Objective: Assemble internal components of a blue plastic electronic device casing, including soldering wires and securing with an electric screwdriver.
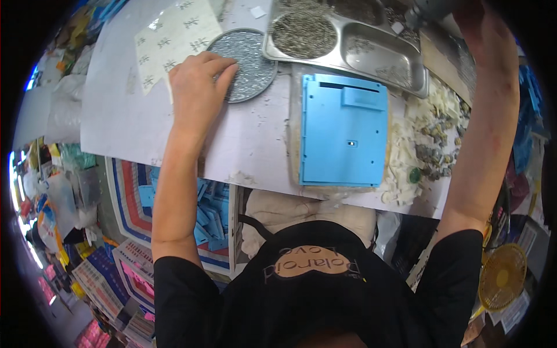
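At the left rim of a round grey dish (250, 69) full of small silvery metal pieces is my left hand (200, 80). Its fingers are curled, with thumb and forefinger close together over the pieces; anything between them is too small to make out. My right hand (469, 23) is raised at the upper right, dark and cut by the top edge. It appears closed around a grey, rounded tool (432, 8), whose kind is unclear. Between my arms a light blue plastic panel (342, 130), with a slot and a small raised block, lies flat on a pad.
A steel compartment tray (386, 55) with small metal parts stands beyond the panel. Small white and metal pieces (432, 151) are heaped at the right. Patterned paper (174, 37) lies far left. Below the table edge, a striped bin (129, 200) contains blue panels. A yellow fan (503, 275) stands lower right.
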The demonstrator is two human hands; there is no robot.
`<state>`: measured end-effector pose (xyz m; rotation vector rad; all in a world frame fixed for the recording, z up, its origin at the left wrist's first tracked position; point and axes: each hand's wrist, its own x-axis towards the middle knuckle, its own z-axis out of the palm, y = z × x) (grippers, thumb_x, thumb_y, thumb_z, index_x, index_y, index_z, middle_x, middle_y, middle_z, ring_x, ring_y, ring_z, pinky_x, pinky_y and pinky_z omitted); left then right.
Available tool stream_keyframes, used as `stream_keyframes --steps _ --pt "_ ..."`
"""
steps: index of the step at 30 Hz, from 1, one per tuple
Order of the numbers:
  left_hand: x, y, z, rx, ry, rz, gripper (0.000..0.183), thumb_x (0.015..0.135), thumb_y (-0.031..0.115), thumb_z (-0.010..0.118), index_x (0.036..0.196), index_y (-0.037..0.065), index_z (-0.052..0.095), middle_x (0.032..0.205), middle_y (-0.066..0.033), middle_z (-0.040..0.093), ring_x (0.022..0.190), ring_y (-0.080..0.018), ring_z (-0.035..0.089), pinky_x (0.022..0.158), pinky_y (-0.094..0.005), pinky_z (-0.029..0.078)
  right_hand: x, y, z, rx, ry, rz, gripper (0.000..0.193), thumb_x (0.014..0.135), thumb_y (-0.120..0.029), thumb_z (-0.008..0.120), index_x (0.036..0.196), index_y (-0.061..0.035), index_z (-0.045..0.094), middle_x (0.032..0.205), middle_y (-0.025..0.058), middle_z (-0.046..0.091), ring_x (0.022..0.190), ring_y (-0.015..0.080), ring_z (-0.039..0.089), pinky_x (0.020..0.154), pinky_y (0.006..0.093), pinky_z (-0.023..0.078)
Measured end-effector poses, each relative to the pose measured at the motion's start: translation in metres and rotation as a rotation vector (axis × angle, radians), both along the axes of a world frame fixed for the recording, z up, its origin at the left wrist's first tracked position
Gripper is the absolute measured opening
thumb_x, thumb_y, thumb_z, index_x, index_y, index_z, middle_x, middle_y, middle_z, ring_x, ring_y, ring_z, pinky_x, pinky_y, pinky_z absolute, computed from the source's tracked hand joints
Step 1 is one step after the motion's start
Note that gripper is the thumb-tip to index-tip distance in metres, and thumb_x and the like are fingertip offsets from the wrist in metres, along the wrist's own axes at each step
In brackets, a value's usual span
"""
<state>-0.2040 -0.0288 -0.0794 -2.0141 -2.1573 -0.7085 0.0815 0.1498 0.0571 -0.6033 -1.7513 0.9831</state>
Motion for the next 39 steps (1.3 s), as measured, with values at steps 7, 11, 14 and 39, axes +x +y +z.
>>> stream_keyframes --steps 7,11,14,39 --pt "0.026 -0.002 -0.004 0.196 -0.11 -0.081 0.011 0.086 0.022 0.077 0.084 0.011 0.077 0.085 -0.0015 0.071 0.084 -0.0223 0.066 0.083 -0.04 0.041 0.023 -0.025 -0.025 -0.24 0.195 0.48 0.04 0.1 -0.036 0.061 0.121 -0.0027 0.06 0.088 0.0086 0.064 0.08 0.0161 0.064 0.079 0.0332 0.052" --pt "0.064 -0.019 0.005 0.197 -0.139 -0.15 0.01 0.083 0.019 0.079 0.08 0.012 0.072 0.08 -0.0012 0.066 0.077 -0.0225 0.062 0.079 -0.0397 0.039 0.043 -0.064 -0.035 -0.335 0.243 0.608 0.036 0.103 -0.035 0.05 0.128 -0.0083 0.055 0.074 -0.0036 0.048 0.07 0.0095 0.046 0.08 0.0336 0.039" --pt "0.099 -0.034 0.029 0.148 -0.152 -0.35 0.01 0.082 0.018 0.079 0.082 0.014 0.071 0.081 0.001 0.064 0.076 -0.0207 0.06 0.082 -0.0395 0.038 0.054 -0.1 -0.017 -0.343 0.251 0.651 0.033 0.102 -0.035 0.055 0.125 -0.0121 0.053 0.07 -0.0073 0.047 0.066 0.0074 0.046 0.076 0.0306 0.04" --pt "0.01 -0.003 -0.007 0.016 0.073 0.107 0.014 0.081 0.022 0.081 0.092 0.014 0.077 0.098 -0.0035 0.069 0.098 -0.0271 0.062 0.093 -0.0457 0.039 0.04 -0.118 -0.034 -0.317 0.301 0.525 0.028 0.097 -0.036 0.063 0.111 -0.0152 0.05 0.064 -0.0077 0.048 0.057 0.0078 0.044 0.063 0.0278 0.038"
